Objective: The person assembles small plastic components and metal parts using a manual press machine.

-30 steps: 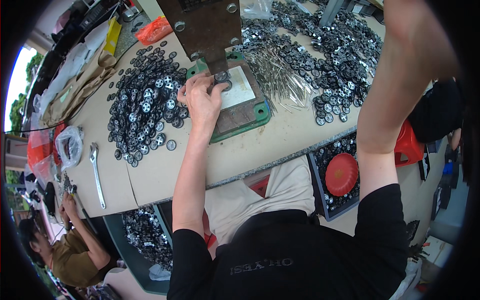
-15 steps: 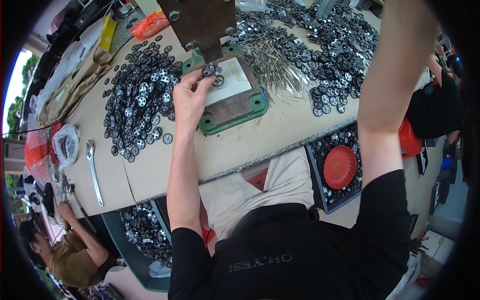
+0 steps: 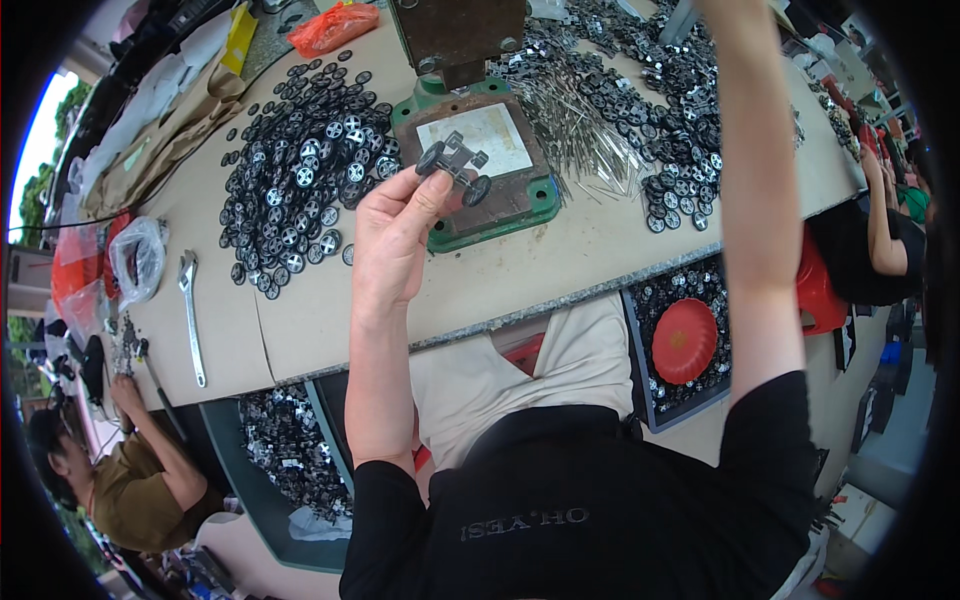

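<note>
Between the thumb and fingers of my left hand (image 3: 390, 235) is a small black wheel-and-axle assembly (image 3: 456, 160), with two wheels on a dark bracket. It is held up in front of the press's pale plate (image 3: 508, 132), below the brown press head (image 3: 460, 30). The press stands on a green base (image 3: 500, 232). My right forearm (image 3: 755, 180) reaches up past the top edge, so the right hand is out of sight. Left of the press lies a heap of small black wheels with silver spokes (image 3: 300, 170).
Thin metal rods (image 3: 580, 130) and a pile of black bracket parts (image 3: 690, 100) spread right of the press. An adjustable wrench (image 3: 192, 320) lies at the left. A red scalloped dish (image 3: 684, 340) rests in a parts bin. A person in brown (image 3: 150, 490) works at the left.
My left hand has drawn back from under the press head and turned, so the assembly's bracket and both wheels now show. The whole view has shifted slightly. My right arm stays raised.
</note>
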Tool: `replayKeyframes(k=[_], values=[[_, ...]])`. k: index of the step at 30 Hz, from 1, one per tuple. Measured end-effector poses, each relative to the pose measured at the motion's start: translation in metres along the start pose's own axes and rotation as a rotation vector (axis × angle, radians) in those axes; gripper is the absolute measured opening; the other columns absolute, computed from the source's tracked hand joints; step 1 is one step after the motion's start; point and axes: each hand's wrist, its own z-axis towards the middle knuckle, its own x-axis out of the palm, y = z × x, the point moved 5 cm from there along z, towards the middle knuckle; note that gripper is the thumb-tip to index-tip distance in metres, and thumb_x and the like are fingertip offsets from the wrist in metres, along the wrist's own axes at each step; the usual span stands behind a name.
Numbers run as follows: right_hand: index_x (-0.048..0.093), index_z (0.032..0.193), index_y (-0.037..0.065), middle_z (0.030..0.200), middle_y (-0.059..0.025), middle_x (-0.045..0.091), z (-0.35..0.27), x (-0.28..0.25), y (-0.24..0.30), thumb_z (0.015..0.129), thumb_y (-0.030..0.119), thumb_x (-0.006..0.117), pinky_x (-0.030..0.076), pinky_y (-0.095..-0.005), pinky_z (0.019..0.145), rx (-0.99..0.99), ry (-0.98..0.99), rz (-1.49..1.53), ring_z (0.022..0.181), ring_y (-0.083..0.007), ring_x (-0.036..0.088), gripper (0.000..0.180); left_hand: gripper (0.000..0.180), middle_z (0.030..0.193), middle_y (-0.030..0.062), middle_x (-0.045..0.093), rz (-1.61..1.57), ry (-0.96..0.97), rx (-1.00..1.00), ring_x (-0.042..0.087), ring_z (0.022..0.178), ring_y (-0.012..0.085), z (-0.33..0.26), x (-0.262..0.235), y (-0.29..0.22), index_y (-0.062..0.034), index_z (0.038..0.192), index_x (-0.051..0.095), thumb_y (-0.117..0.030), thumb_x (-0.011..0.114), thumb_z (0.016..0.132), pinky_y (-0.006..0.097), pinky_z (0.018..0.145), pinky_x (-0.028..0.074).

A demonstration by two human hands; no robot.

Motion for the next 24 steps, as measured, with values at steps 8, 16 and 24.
replayKeyframes(k=[8,16,24], values=[[0.06,0.094,0.002,0.089,-0.0002,0.055,-0.228,0.055,-0.005,0.073,0.02,0.073,0.041,-0.0205,0.059,0.759,0.388,0.5,0.069,-0.0062,0.05,0.031,0.017,0.098,0.0085,0.064,-0.021,-0.036,0.01,0.06,0.092,0.0159,-0.015,0.008,0.026,-0.0022,0.101,0.063,-0.011,0.058,0.086,0.029,0.08,0.046],[0.06,0.096,0.001,0.092,-0.001,0.059,-0.231,0.05,0.003,0.078,0.013,0.067,0.039,-0.0192,0.057,0.795,0.266,0.666,0.073,-0.0054,0.052,0.024,0.017,0.096,0.0059,0.064,-0.057,-0.099,0.026,0.059,0.087,0.0132,-0.023,0.016,0.038,-0.0039,0.101,0.062,-0.012,0.058,0.087,0.029,0.078,0.045],[0.056,0.106,0.0,0.089,-0.0013,0.059,-0.238,0.059,-0.002,0.076,0.008,0.068,0.041,-0.0187,0.058,0.847,0.183,0.776,0.07,-0.0035,0.05,0.033,0.018,0.097,0.0007,0.063,-0.239,-0.105,-0.003,0.055,0.086,0.0083,-0.026,0.018,0.046,-0.0074,0.104,0.062,-0.013,0.058,0.087,0.025,0.072,0.042]])
